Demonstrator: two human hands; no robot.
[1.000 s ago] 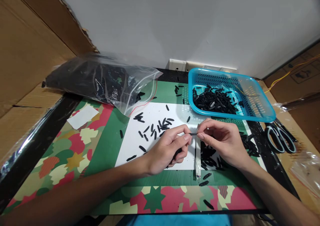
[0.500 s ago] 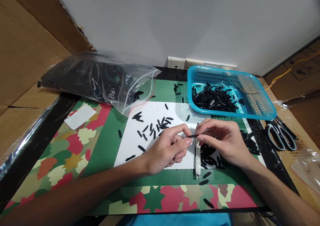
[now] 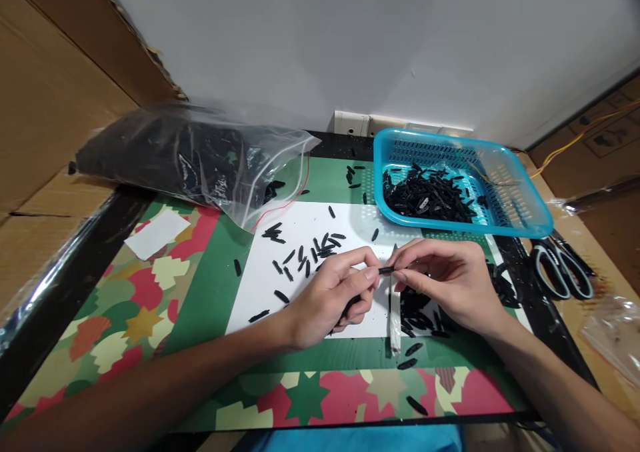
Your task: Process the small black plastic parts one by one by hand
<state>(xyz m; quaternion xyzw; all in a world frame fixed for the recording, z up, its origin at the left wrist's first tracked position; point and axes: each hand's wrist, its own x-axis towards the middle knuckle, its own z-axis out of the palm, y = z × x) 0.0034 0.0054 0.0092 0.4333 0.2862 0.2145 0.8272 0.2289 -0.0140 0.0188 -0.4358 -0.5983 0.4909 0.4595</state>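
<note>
No text is legible. The carton (image 3: 570,177) at right bears a dark framed pictogram (image 3: 606,140); its figure is indistinct.

Scissors (image 3: 559,265) lie at right, near a crumpled clear bag (image 3: 613,335). Yellow wires (image 3: 555,154) cross before a cardboard box (image 3: 607,139). Sockets (image 3: 351,124) line a pale wall (image 3: 260,45). A paper slip (image 3: 157,234) rests on the patterned mat (image 3: 140,322).

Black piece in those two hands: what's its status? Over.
Left hand, right hand: pinching the black piece, one at each end. Nothing seen blocking it. Slim white-wrapped item and loose pieces lie close by.
</note>
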